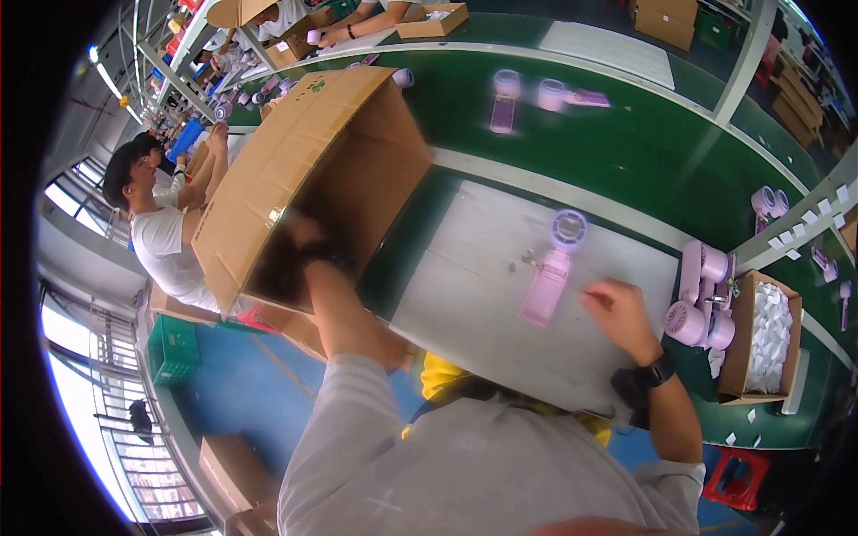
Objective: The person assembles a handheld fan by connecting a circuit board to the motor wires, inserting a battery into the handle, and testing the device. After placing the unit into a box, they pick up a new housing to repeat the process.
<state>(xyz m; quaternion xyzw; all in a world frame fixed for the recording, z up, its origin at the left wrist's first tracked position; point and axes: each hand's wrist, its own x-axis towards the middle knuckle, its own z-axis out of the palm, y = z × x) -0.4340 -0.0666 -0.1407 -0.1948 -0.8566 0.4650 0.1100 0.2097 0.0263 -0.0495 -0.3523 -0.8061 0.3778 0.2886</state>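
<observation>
My left hand [308, 234] reaches into an open cardboard box [268, 179] lying on its side at the left. Shadow and blur hide its fingers and whatever they touch. Over the right part of the white mat [465, 313], my right hand [617, 313] has its fingers curled together; anything inside them is hidden. Just left of that hand lies a pink handheld fan [547, 286], its round head pointing away from me. A few small grey bits [525, 259] rest beside its neck.
Several pink fans [702, 299] cluster at the right, beside a carton of white paper pieces [769, 339]. More fans [505, 98] are on the green conveyor belt [626, 152] beyond. A person in white [165, 237] works at the left; a green crate [174, 348] stands on the floor.
</observation>
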